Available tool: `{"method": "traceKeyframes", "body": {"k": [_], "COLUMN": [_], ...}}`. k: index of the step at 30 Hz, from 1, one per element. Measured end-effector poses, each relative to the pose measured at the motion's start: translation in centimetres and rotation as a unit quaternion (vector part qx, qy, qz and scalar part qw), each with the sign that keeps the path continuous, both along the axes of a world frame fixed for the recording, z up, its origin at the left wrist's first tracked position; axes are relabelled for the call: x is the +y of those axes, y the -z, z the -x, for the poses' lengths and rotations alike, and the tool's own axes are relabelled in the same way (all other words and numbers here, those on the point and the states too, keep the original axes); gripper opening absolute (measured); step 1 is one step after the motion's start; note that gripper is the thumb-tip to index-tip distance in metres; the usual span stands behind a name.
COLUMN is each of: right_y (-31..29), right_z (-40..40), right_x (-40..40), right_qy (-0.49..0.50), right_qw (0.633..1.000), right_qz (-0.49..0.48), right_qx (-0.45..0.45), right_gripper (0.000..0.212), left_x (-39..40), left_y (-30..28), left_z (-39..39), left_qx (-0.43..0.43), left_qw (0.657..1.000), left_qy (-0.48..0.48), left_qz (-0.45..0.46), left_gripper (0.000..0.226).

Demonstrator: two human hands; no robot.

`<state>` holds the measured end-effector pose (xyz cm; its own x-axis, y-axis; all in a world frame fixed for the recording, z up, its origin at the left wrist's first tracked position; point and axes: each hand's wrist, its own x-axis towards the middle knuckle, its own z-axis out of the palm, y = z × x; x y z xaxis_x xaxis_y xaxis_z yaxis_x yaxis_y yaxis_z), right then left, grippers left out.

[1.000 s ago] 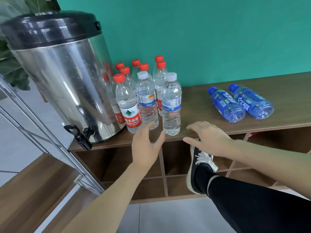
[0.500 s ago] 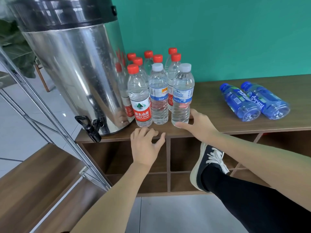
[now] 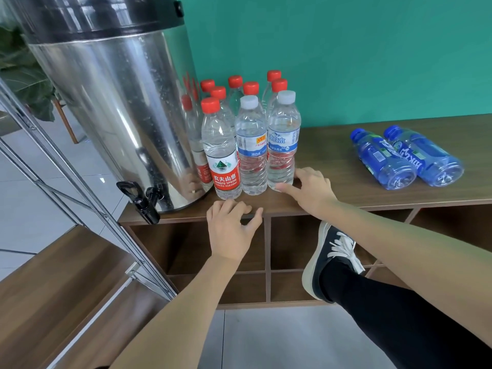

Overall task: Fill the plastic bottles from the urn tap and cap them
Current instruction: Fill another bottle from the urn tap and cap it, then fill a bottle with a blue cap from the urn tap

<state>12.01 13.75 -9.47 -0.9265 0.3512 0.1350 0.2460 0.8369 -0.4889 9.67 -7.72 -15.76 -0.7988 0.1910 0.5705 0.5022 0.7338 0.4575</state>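
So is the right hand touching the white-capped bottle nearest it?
Cannot tell. In the head view the right hand reaches the base of the white-capped bottle, but no contact or gap shows plainly.

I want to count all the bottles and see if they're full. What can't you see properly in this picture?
Head view only:
- Back red-capped bottles: bodies hidden behind the front row, so fill levels cannot be judged.
- Urn: top cut off by the upper edge; red shapes on its wall are reflections, muddling the count.
- Two blue bottles: lying down, contents unclear.
- Tap: spout opening faces away.
- Left hand: fingertips curl over the shelf edge, hidden.
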Motion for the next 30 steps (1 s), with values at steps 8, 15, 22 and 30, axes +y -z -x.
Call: {"method": "traceKeyframes", "body": {"k": [8, 15, 22, 30], "right_y": [-0.2, -2.7, -4.8, -4.2], "right_z": [-2.0, -6.9, -9.6, -10.7], "right_x": [0.4, 4.9, 13.5, 12.7], "right_qy": [-0.048, -0.031, 0.091, 0.018], "right_qw": [0.998, 0.993, 0.979, 0.999], "right_qz": [0.035, -0.11, -0.177, -0.036], "right_qx": [-0.034, 0.021, -0.042, 0.004], "right_gripper": [0.072, 0.053, 0.064, 0.056], "left_x": [0.0, 3.9, 7.4, 7.4], "left_y": [-0.6, -1.9, -2.0, -3.1], "left_z": [-0.7, -2.2, -3.4, -3.0], "left_qx": [-0.019, -0.047, -0.049, -0.093], "left_qw": [0.996, 0.984, 0.985, 0.979], "left_qy": [0.07, 0.149, 0.154, 0.177], "left_qz": [0.045, 0.089, 0.066, 0.048], "left_gripper": [0.032, 0.042, 0.043, 0.041]}}
